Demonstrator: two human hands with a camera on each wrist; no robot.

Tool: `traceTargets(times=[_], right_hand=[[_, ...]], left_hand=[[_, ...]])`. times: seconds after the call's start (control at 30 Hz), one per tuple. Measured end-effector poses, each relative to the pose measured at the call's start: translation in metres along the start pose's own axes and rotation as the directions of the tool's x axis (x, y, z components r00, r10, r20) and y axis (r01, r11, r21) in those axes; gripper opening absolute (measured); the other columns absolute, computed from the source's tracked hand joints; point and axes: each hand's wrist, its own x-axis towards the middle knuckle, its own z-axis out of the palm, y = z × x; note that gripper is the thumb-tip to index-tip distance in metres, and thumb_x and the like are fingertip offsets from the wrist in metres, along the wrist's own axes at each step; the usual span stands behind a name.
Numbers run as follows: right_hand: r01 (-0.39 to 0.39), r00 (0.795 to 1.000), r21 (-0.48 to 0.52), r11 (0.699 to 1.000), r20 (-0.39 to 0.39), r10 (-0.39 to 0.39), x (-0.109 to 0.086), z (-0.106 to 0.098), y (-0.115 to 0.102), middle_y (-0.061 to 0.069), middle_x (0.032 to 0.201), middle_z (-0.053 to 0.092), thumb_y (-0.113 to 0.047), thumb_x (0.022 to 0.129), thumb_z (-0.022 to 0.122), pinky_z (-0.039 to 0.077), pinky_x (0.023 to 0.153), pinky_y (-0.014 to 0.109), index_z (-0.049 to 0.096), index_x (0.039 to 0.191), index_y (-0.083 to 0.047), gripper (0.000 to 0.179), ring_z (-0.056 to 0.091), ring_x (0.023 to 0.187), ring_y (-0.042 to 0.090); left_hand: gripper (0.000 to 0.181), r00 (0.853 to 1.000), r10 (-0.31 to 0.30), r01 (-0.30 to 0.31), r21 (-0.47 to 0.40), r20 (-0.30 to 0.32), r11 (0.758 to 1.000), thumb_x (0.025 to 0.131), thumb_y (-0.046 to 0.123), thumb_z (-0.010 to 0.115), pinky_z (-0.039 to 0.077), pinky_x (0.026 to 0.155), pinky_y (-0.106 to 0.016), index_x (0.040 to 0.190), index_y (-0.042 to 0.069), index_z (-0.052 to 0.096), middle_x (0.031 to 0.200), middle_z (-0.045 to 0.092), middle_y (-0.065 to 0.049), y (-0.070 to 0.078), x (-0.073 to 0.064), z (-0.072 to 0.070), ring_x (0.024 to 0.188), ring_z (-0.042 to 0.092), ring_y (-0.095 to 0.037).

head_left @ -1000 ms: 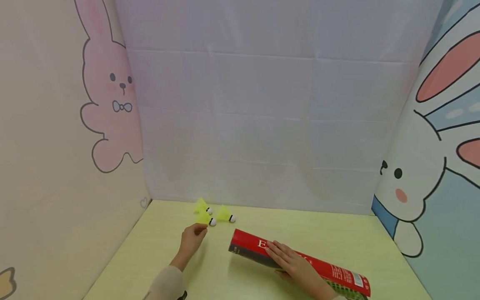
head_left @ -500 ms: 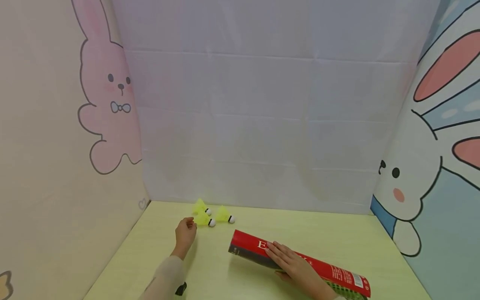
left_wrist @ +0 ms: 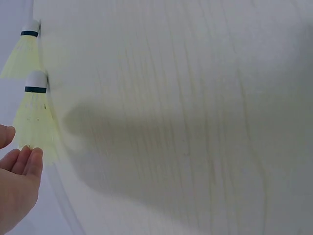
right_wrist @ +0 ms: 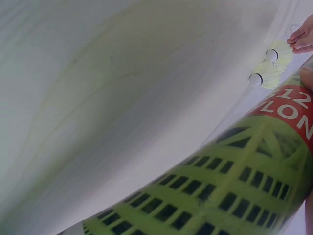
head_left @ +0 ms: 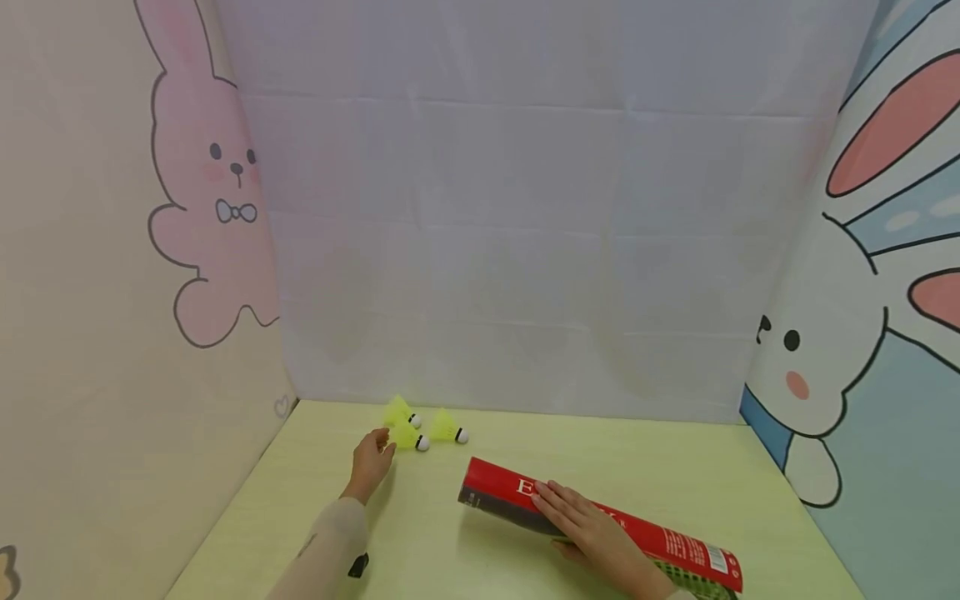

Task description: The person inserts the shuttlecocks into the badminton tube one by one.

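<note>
Three yellow shuttlecocks with white heads lie grouped at the table's back: the nearest shuttlecock, one behind it and a right-hand one. My left hand is at the skirt end of the nearest one. In the left wrist view its thumb stands apart from the loosely bent fingers, which are right at the skirt's rim. My right hand holds a red, dark grey and green shuttlecock tube slantwise, fingers laid across its top and thumb below. Green printed netting shows in the right wrist view.
The pale yellow table meets a white sheet at the back. Side walls carry a pink rabbit on the left and a white rabbit on the right. A black item shows beside my left sleeve.
My left hand has moved left, from beside the nearest shuttlecock's front to its skirt end, and its thumb and fingers have parted. The right hand and tube stay put.
</note>
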Motion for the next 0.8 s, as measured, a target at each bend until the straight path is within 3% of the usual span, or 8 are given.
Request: traceTargets(times=[0.3,0.4,0.5,0.8], right_hand=[[0.003,1.000,0.016,1.000,0.016,-0.003,0.0021,-0.0018,0.0013,0.015,0.148,0.041,-0.037,0.100,0.048,0.014,0.114,0.021,0.040,0.144,0.000,0.057,0.040,0.134,0.030],[-0.012,0.999,0.016,1.000,0.037,0.011,0.0027,-0.0022,0.0010,0.013,0.149,0.040,-0.040,0.102,0.041,0.014,0.113,0.020,0.039,0.145,-0.002,0.058,0.038,0.135,0.029],[-0.017,0.999,0.009,1.000,0.045,0.017,0.0029,-0.0016,0.0008,0.013,0.149,0.040,-0.041,0.102,0.036,0.015,0.113,0.020,0.039,0.146,-0.003,0.058,0.039,0.135,0.029],[0.004,1.000,-0.006,1.000,0.003,-0.004,0.0005,0.0009,0.0014,0.013,0.147,0.043,-0.041,0.102,0.039,0.017,0.112,0.020,0.040,0.145,-0.002,0.058,0.042,0.133,0.029]], left_hand=[[0.012,0.998,0.001,0.002,0.042,-0.070,0.999,0.091,-0.003,0.061,0.053,0.070,-0.040,0.100,-0.010,0.065,0.090,0.065,-0.020,0.0003,-0.0014,0.0035,0.084,0.062,-0.033],[0.009,0.997,0.008,-0.003,0.059,-0.082,0.998,0.090,-0.002,0.062,0.051,0.065,-0.037,0.093,-0.009,0.066,0.084,0.065,-0.018,0.0003,-0.0023,0.0031,0.076,0.061,-0.029],[0.007,0.996,0.004,0.001,0.063,-0.086,0.998,0.089,-0.002,0.063,0.050,0.062,-0.035,0.090,-0.008,0.067,0.081,0.065,-0.016,-0.0004,-0.0034,0.0029,0.073,0.060,-0.027],[0.007,0.995,-0.021,0.028,0.070,-0.099,0.997,0.089,0.000,0.065,0.049,0.059,-0.033,0.088,-0.006,0.069,0.078,0.065,-0.013,-0.0036,-0.0093,0.0034,0.069,0.059,-0.022]])
